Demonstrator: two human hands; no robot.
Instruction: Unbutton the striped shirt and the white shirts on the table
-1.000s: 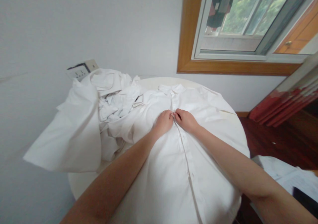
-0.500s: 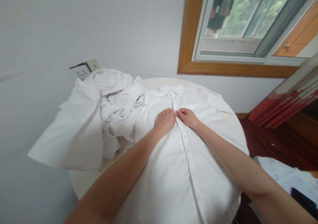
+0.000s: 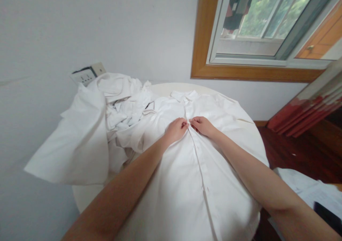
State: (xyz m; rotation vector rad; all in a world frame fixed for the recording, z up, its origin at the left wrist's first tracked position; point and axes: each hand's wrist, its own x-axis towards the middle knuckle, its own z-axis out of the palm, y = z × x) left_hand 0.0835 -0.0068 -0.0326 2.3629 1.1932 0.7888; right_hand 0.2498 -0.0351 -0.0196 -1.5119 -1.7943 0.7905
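left hand (image 3: 177,129) and right hand (image 3: 202,126) pinch tightly on the buttoned placket (image 3: 197,153) of a white collared cloth shirt (image 3: 171,187) spread beneath; left fingers curl more than before.

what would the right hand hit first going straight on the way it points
Apart from the shirt beneath it, the right hand would probably meet the left hand first, though the depth between them is unclear.

The left hand (image 3: 176,129) and right hand (image 3: 202,126) are pinching the front placket (image 3: 197,155) of a white shirt (image 3: 171,187), which is lying on a round table (image 3: 162,88). Crumpled white cloth (image 3: 80,144) is lying heaped beside it.
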